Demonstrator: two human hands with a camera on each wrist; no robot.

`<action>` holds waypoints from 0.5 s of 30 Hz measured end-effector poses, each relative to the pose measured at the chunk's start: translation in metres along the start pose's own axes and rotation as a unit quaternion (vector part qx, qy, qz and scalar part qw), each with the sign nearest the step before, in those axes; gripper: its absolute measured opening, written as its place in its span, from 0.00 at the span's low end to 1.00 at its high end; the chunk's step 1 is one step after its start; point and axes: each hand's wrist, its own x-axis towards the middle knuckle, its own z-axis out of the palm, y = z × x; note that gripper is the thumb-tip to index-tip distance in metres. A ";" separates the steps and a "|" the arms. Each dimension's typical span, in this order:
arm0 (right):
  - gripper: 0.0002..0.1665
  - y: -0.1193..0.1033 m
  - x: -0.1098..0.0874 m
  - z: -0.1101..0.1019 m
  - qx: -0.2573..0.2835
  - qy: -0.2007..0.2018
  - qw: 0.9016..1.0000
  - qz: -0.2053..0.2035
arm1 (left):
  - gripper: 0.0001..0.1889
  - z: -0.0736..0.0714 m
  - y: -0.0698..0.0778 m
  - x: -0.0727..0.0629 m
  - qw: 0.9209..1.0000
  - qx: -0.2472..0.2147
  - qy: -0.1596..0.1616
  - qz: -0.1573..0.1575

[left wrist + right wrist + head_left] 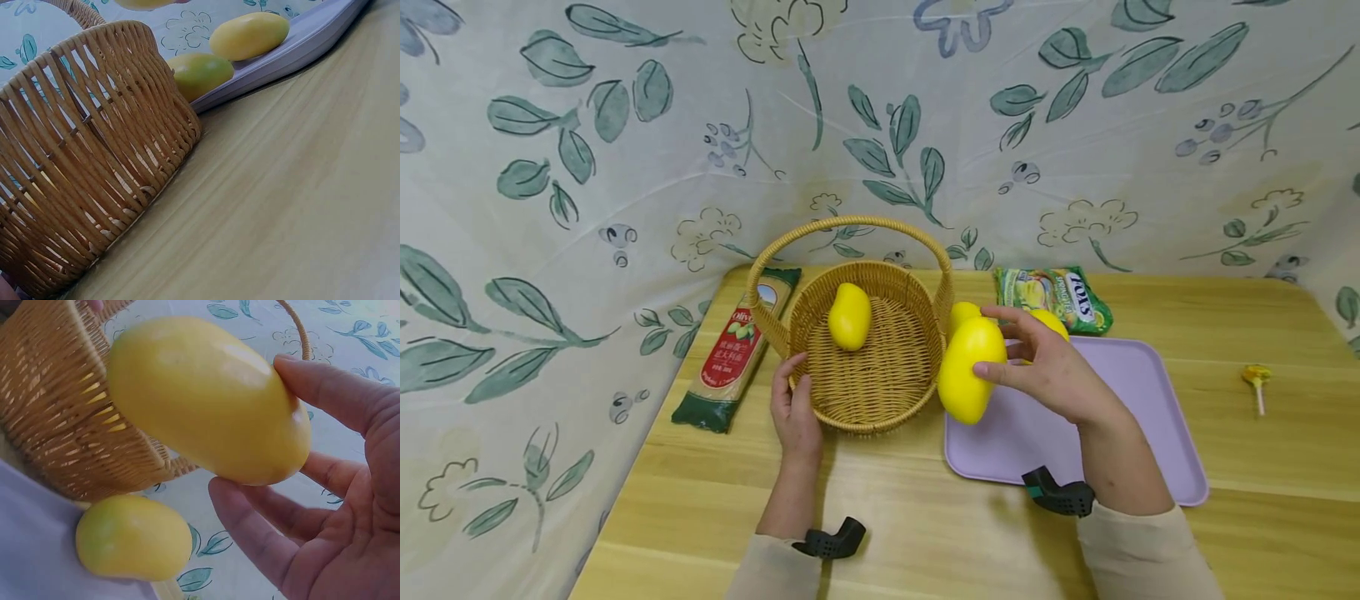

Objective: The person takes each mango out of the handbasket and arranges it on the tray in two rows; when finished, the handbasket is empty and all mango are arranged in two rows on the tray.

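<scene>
My right hand (1052, 375) holds a yellow mango (972, 371) between thumb and fingers, raised over the tray's left side near the basket's rim. In the right wrist view the thumb and fingertips pinch one end of this mango (206, 400). My left hand (797, 417) grips the near left rim of a round wicker basket (868, 392) with a tall arched handle. One mango (850, 317) lies inside the basket. Two more mangoes, yellow with some green, lie on the lilac tray (1120, 400); the left wrist view shows one mango (250, 35) beside a greener mango (201, 75).
Left of the basket lies a red and green pasta packet (733, 354). A green Fox's candy bag (1054, 300) is behind the tray. To the right, a yellow lollipop (1257, 385) lies on the wooden table (1285, 517). Floral cloth (925, 125) hangs behind.
</scene>
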 end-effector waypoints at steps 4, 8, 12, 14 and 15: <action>0.48 0.009 -0.003 -0.001 -0.033 -0.016 0.999 0.015 | 0.19 0.001 -0.001 0.000 1.000 -0.006 0.000 0.000; 0.46 0.019 -0.006 0.000 -0.049 -0.037 0.998 0.021 | 0.19 0.001 -0.002 0.000 1.000 -0.010 -0.002 -0.001; 0.46 0.026 -0.004 0.003 -0.046 -0.056 0.997 0.025 | 0.19 0.000 -0.001 0.000 1.000 -0.006 0.000 -0.002; 0.47 0.029 -0.003 0.004 -0.043 -0.064 0.997 0.025 | 0.19 0.000 -0.001 0.001 1.000 -0.004 0.001 -0.002; 0.47 0.030 -0.002 0.005 -0.041 -0.068 0.997 0.024 | 0.19 0.000 0.000 0.001 1.000 -0.004 0.001 -0.001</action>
